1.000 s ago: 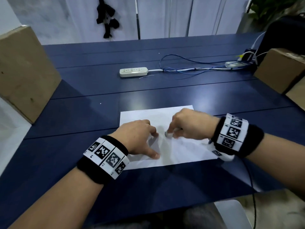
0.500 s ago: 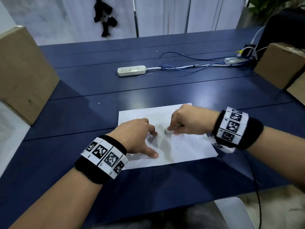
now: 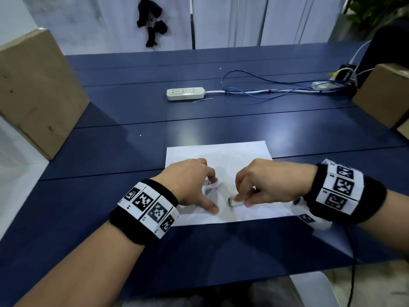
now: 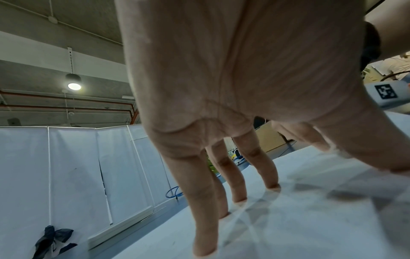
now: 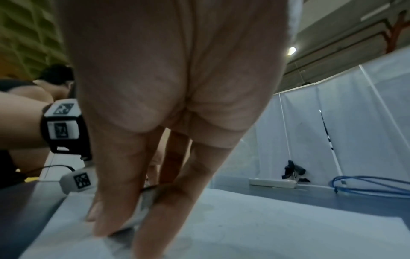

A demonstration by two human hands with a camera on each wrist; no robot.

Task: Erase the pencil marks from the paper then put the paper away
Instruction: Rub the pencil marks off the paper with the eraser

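A white sheet of paper point(image 3: 221, 156) lies flat on the dark blue table point(image 3: 132, 151) in front of me. My left hand point(image 3: 194, 185) presses down on the paper's left half with spread, straight fingertips point(image 4: 240, 201). My right hand point(image 3: 261, 185) pinches a small white eraser point(image 3: 234, 201) between thumb and fingers, its end against the paper near the middle. In the right wrist view the eraser point(image 5: 133, 222) shows only partly under the fingers. Faint grey marks show on the paper point(image 4: 310, 219) near the left hand.
A white power strip point(image 3: 185, 93) with blue cables point(image 3: 254, 89) lies further back on the table. Cardboard boxes stand at the left point(image 3: 37, 91) and right point(image 3: 385, 98) edges. White partition panels point(image 3: 221, 21) close the far side.
The right hand has slid the eraser toward me and a little right across the paper. The left hand stays pressed in the same place.
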